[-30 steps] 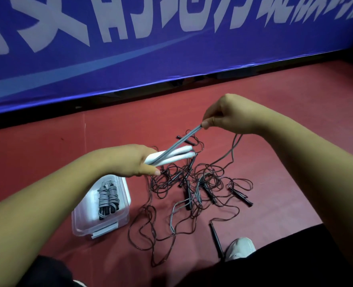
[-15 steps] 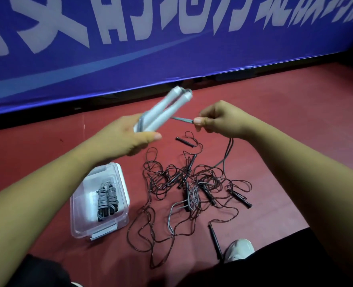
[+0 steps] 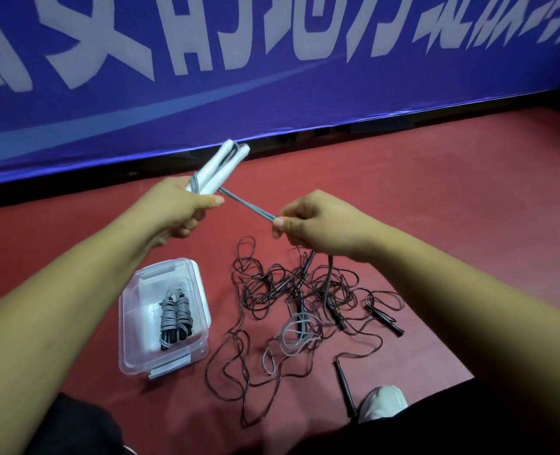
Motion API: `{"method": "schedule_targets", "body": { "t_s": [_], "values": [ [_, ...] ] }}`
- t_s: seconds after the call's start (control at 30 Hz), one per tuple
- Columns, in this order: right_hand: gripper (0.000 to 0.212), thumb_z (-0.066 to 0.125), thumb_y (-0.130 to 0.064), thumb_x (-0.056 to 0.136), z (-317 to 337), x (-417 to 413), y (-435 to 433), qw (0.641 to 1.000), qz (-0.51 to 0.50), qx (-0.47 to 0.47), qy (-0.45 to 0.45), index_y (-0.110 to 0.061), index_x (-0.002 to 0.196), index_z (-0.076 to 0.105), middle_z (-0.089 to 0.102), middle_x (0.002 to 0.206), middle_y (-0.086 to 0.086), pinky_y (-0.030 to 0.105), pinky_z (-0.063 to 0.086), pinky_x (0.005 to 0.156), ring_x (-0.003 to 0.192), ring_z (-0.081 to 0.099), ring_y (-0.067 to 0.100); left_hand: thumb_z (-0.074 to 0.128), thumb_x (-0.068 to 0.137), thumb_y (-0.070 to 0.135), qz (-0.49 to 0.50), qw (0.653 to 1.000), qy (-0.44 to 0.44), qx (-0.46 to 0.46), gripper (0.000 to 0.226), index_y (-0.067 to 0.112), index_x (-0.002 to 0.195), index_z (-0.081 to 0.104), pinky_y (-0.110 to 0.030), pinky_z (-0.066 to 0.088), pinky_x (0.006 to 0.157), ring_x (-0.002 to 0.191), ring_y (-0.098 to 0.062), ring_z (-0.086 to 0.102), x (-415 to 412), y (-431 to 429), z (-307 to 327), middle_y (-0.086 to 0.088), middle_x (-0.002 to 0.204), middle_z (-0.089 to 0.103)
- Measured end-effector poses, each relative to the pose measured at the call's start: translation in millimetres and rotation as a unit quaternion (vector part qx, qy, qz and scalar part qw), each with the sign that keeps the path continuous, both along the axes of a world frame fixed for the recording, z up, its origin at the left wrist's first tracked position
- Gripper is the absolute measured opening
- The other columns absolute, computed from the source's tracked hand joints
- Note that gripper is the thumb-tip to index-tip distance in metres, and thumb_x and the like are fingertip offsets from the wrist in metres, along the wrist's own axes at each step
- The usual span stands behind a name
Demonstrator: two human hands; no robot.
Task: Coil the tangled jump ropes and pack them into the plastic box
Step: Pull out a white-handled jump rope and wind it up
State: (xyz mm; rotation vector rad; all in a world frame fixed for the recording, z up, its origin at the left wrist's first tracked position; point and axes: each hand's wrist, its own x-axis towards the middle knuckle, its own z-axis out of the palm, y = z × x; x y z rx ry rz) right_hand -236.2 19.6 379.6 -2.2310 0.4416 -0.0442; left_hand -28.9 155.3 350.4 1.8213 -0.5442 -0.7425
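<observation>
My left hand (image 3: pixel 176 211) grips two white jump-rope handles (image 3: pixel 221 167) side by side, pointing up and away. A doubled grey cord (image 3: pixel 247 205) runs taut from them to my right hand (image 3: pixel 318 224), which pinches it; the cord then hangs down into the tangle. Below lies a tangled heap of dark jump ropes (image 3: pixel 304 300) with black handles on the red floor. A clear plastic box (image 3: pixel 137 356) sits at lower left, open, with one coiled grey rope (image 3: pixel 173 318) inside.
A blue banner (image 3: pixel 272 77) with white lettering stands along the far side, with a dark gap under it. A loose black handle (image 3: pixel 346 387) lies near my white shoe (image 3: pixel 383 402). My dark-clothed legs fill the bottom edge.
My left hand has lifted the white handles and tipped them upward. My right hand has dropped lower and to the right, drawing the grey cord taut between the hands.
</observation>
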Motion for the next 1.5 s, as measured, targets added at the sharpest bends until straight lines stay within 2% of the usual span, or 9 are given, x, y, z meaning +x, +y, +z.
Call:
{"method": "schedule_targets", "body": {
  "t_s": [0.2, 0.3, 0.43, 0.67, 0.83, 1.03, 1.23, 1.4, 1.5],
  "values": [
    [0.028, 0.055, -0.029, 0.101, 4, -4, 25, 0.999, 0.003, 0.051, 0.010, -0.018, 0.078, 0.069, 0.049, 0.057, -0.005, 0.025, 0.041, 0.051, 0.050, 0.046, 0.012, 0.071, 0.088, 0.018, 0.022, 0.961, -0.241, 0.131, 0.023, 0.017, 0.108, 0.061, -0.025, 0.036, 0.048, 0.046, -0.021, 0.043, 15, 1, -18, -0.004, 0.063, 0.052],
    [0.028, 0.057, -0.031, 0.100, 7, -5, 32, 0.999, 0.025, 0.023, 0.018, -0.019, 0.079, 0.071, 0.044, 0.055, -0.005, 0.022, 0.033, 0.049, 0.047, 0.039, 0.012, 0.072, 0.088, 0.017, -0.057, 0.942, -0.230, 0.236, 0.022, 0.010, 0.106, 0.060, -0.024, 0.035, 0.047, 0.044, -0.020, 0.044, 6, 0, -22, -0.005, 0.060, 0.051],
    [0.017, 0.062, -0.019, 0.096, 15, -2, 37, 0.999, 0.038, 0.020, 0.021, -0.008, 0.092, 0.074, 0.041, 0.053, -0.003, 0.020, 0.026, 0.040, 0.041, 0.031, 0.010, 0.066, 0.088, 0.021, -0.155, 0.844, -0.354, 0.371, 0.028, 0.014, 0.115, 0.061, -0.027, 0.045, 0.059, 0.066, -0.024, 0.056, -16, -2, -37, -0.009, 0.088, 0.066],
    [0.017, 0.064, -0.017, 0.094, 33, -2, 3, 0.993, -0.020, -0.119, -0.013, -0.008, 0.084, 0.074, 0.049, 0.050, -0.009, 0.013, 0.027, 0.041, 0.039, 0.039, 0.004, 0.052, 0.097, 0.030, -0.247, 0.701, -0.562, 0.363, 0.028, 0.033, 0.125, 0.051, -0.032, 0.041, 0.064, 0.088, -0.030, 0.064, -62, -1, -42, -0.005, 0.100, 0.065],
    [0.016, 0.063, -0.016, 0.094, 30, 1, -7, 0.981, -0.017, -0.194, -0.018, -0.007, 0.087, 0.075, 0.048, 0.053, -0.009, 0.011, 0.032, 0.043, 0.044, 0.047, -0.002, 0.035, 0.074, 0.090, -0.318, 0.717, -0.508, 0.355, 0.072, 0.032, 0.108, 0.061, -0.029, 0.039, 0.061, 0.077, -0.025, 0.060, -82, -2, -44, 0.004, 0.077, 0.056],
    [0.015, 0.065, -0.016, 0.092, 24, 3, -23, 0.979, -0.035, -0.198, -0.034, -0.006, 0.092, 0.077, 0.054, 0.059, -0.011, 0.008, 0.031, 0.045, 0.049, 0.050, -0.005, 0.038, 0.086, 0.076, -0.382, 0.725, -0.497, 0.286, 0.048, 0.029, 0.083, 0.050, -0.030, 0.039, 0.057, 0.066, -0.022, 0.055, -78, -3, -35, 0.004, 0.066, 0.052],
    [0.016, 0.068, -0.019, 0.092, 14, 5, -31, 0.983, -0.030, -0.183, -0.007, -0.007, 0.093, 0.077, 0.064, 0.071, 0.007, 0.021, 0.037, 0.054, 0.058, 0.048, 0.012, 0.052, 0.092, 0.057, -0.463, 0.712, -0.490, 0.198, 0.034, 0.024, 0.099, 0.058, -0.033, 0.041, 0.056, 0.062, -0.020, 0.054, -77, 0, -23, -0.001, 0.071, 0.058],
    [0.013, 0.069, -0.019, 0.092, 8, 1, -43, 0.993, -0.055, -0.102, -0.022, -0.010, 0.089, 0.077, 0.053, 0.051, -0.007, 0.020, 0.035, 0.048, 0.045, 0.040, 0.003, 0.057, 0.094, 0.048, -0.430, 0.783, -0.439, 0.093, 0.029, 0.022, 0.092, 0.044, -0.029, 0.031, 0.052, 0.054, -0.012, 0.044, -82, 5, -10, 0.002, 0.064, 0.049],
    [0.010, 0.070, -0.016, 0.091, 6, -5, -48, 0.996, -0.062, -0.042, -0.037, -0.007, 0.091, 0.074, 0.056, 0.048, -0.012, 0.020, 0.036, 0.050, 0.044, 0.044, 0.001, 0.062, 0.091, 0.048, -0.366, 0.862, -0.348, 0.025, 0.036, 0.037, 0.114, 0.037, -0.032, 0.038, 0.057, 0.058, -0.021, 0.051, -83, 8, -2, -0.011, 0.074, 0.060]
  ]
}}
